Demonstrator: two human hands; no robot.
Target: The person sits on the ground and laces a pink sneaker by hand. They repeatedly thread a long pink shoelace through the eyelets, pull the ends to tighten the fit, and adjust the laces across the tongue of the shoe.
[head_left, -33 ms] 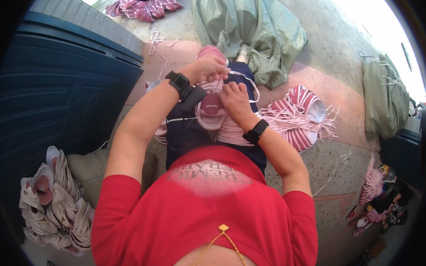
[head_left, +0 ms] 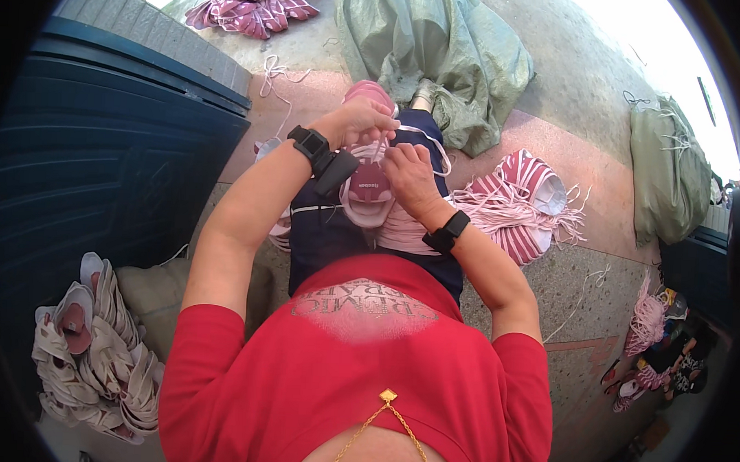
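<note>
A pink-and-maroon shoe upper (head_left: 370,182) lies across my lap, its tongue and collar toward me. Above it, my left hand (head_left: 362,122) is closed, pinching a pale shoelace (head_left: 444,156) at the fingertips. The lace loops off to the right over my dark trouser leg. My right hand (head_left: 416,177) is closed at the upper's lacing edge, with thumb and fingers together where a short strand of lace runs between the hands. Its fingertips partly hide the eyelets. Under my right wrist lies a bundle of pink laces (head_left: 407,231) on my thigh.
Striped pink uppers with laces (head_left: 524,205) lie right of my legs. A large green woven sack (head_left: 441,54) stands ahead, another sack (head_left: 669,172) far right. Pale uppers (head_left: 97,352) are heaped at lower left beside a blue metal door (head_left: 120,141). More pink uppers (head_left: 246,8) lie far ahead.
</note>
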